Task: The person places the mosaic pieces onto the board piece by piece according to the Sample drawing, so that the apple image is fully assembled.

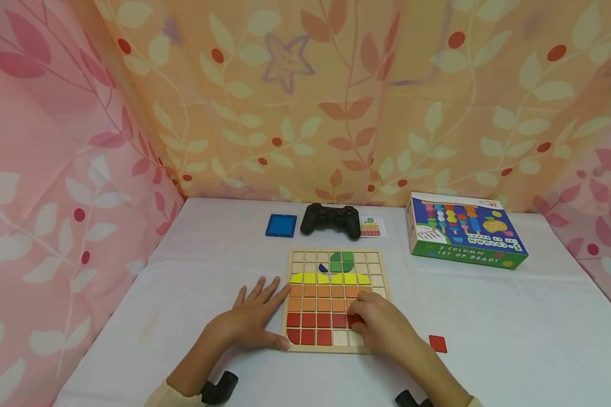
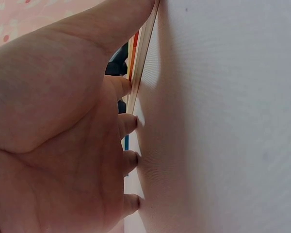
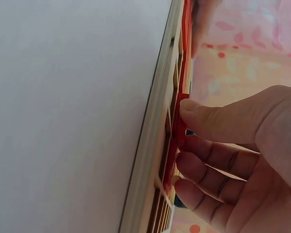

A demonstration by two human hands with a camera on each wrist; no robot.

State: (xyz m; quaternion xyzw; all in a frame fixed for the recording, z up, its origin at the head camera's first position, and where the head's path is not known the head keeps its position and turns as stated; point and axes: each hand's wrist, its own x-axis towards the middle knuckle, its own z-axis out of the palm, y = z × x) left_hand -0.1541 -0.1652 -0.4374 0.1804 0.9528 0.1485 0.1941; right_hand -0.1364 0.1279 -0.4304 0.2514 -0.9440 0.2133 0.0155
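Observation:
A wooden grid board (image 1: pixel 331 350) lies on the white table, filled with rows of red, orange and yellow tiles, plus green tiles (image 1: pixel 342 262) and a small dark blue piece (image 1: pixel 323 268) near its top. My right hand (image 1: pixel 387 325) is over the board's lower right part. Between thumb and fingers it pinches a red tile (image 3: pixel 183 119), which sits tilted at the grid in the right wrist view. My left hand (image 1: pixel 252 319) lies with spread fingers along the board's left edge, its thumb touching the lower left corner. A loose red tile (image 1: pixel 438 343) lies right of the board.
Behind the board are a blue square tray (image 1: pixel 281 225), a black game controller (image 1: pixel 331 220) and a small printed card (image 1: pixel 373 227), partly covered by the controller. A bead-set box (image 1: pixel 465 232) stands at the back right. Patterned curtains (image 1: pixel 305 113) enclose the table.

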